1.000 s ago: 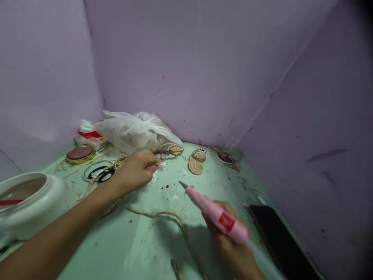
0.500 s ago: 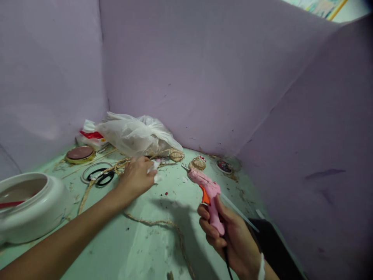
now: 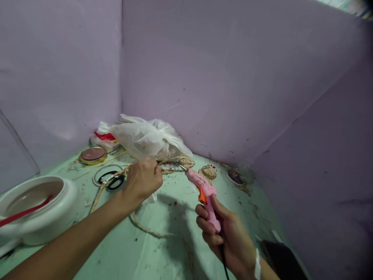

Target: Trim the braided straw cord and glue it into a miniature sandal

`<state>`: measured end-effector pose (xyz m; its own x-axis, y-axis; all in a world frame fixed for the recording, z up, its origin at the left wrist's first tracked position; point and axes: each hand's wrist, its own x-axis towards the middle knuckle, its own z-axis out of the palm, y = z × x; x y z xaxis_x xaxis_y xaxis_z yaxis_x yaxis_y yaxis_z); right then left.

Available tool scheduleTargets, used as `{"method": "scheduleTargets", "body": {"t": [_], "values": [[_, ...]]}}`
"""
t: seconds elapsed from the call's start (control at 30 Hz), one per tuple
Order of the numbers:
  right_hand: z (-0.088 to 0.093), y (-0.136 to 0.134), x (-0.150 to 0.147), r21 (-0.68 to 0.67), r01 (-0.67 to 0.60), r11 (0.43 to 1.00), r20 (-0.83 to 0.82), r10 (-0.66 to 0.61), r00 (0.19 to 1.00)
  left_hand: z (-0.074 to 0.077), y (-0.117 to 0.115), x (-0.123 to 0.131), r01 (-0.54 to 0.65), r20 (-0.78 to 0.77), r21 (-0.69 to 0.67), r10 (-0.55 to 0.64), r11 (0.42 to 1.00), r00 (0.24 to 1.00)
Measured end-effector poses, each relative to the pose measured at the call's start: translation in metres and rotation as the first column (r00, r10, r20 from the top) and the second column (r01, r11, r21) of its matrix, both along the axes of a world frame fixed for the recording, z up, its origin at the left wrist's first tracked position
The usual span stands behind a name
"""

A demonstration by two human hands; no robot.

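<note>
In my right hand [image 3: 224, 237] is a pink glue gun [image 3: 205, 182] with an orange trigger, its metal nozzle pointing up and left. A black cord hangs from its handle. My left hand [image 3: 144, 179] is closed, back towards me, over the middle-left of the table. A scrap of white tissue [image 3: 153, 197] shows below its fingers. Braided jute rope [image 3: 148, 231] curves across the table below this hand, and more jute strands [image 3: 171, 170] lie behind it. Whether the fingers also hold rope is hidden. Black-handled scissors [image 3: 115, 181] lie left of the hand.
A white pot [image 3: 70, 198] with a red stick [image 3: 29, 210] stands at left. Behind are a round gold-rimmed tin [image 3: 92, 154], a tissue pack [image 3: 106, 140] and a white plastic bag [image 3: 151, 138]. Coiled jute [image 3: 208, 171] and a tape roll [image 3: 235, 177] lie right. A dark object [image 3: 281, 258] sits lower right.
My view has turned left. My left hand has closed into a fist, and the tissue now hangs below it. The rope on the table has shifted. The glue gun stays in my right hand.
</note>
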<state>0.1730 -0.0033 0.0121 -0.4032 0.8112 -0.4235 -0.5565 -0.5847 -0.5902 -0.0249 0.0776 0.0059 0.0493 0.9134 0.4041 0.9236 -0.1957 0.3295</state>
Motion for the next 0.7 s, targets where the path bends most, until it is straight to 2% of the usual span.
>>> {"method": "scheduleTargets", "body": {"t": [0.1, 0.23, 0.33, 0.4, 0.47, 0.53, 0.57, 0.63, 0.7], "values": [[0.0, 0.006, -0.009, 0.022, -0.024, 0.999, -0.021, 0.024, 0.999, -0.006, 0.001, 0.003, -0.01, 0.085, -0.045, 0.013, 0.999, 0.996], [-0.005, 0.014, -0.02, 0.027, 0.012, 1.0, -0.044, -0.011, 0.999, -0.015, 0.007, -0.001, 0.017, 0.082, -0.111, -0.008, 0.994, 0.997], [-0.01, 0.021, -0.026, 0.014, 0.036, 0.999, -0.05, -0.035, 0.998, -0.017, 0.013, -0.005, 0.131, 0.297, -0.177, -0.074, 0.975, 0.952], [-0.014, 0.026, -0.03, 0.013, 0.047, 0.999, -0.05, -0.046, 0.998, -0.017, 0.014, -0.002, 0.288, 0.545, -0.266, -0.104, 0.92, 0.832], [-0.018, 0.03, -0.033, 0.018, 0.049, 0.999, -0.052, -0.048, 0.998, -0.016, 0.011, 0.006, 0.471, 0.774, -0.322, -0.058, 0.822, 0.63], [-0.023, 0.032, -0.035, 0.028, 0.018, 0.999, -0.053, -0.016, 0.998, -0.018, 0.006, 0.017, 0.581, 0.9, -0.312, 0.038, 0.751, 0.435], [-0.025, 0.032, -0.036, 0.032, -0.005, 0.999, -0.054, 0.007, 0.999, -0.02, 0.003, 0.022, 0.586, 0.923, -0.307, 0.085, 0.75, 0.375], [-0.028, 0.032, -0.037, 0.034, -0.036, 0.999, -0.052, 0.038, 0.998, -0.025, 0.001, 0.03, 0.513, 0.926, -0.318, 0.145, 0.797, 0.348], [-0.031, 0.032, -0.038, 0.03, -0.041, 0.999, -0.052, 0.043, 0.998, -0.029, 0.002, 0.031, 0.407, 0.905, -0.332, 0.166, 0.851, 0.391]]}}
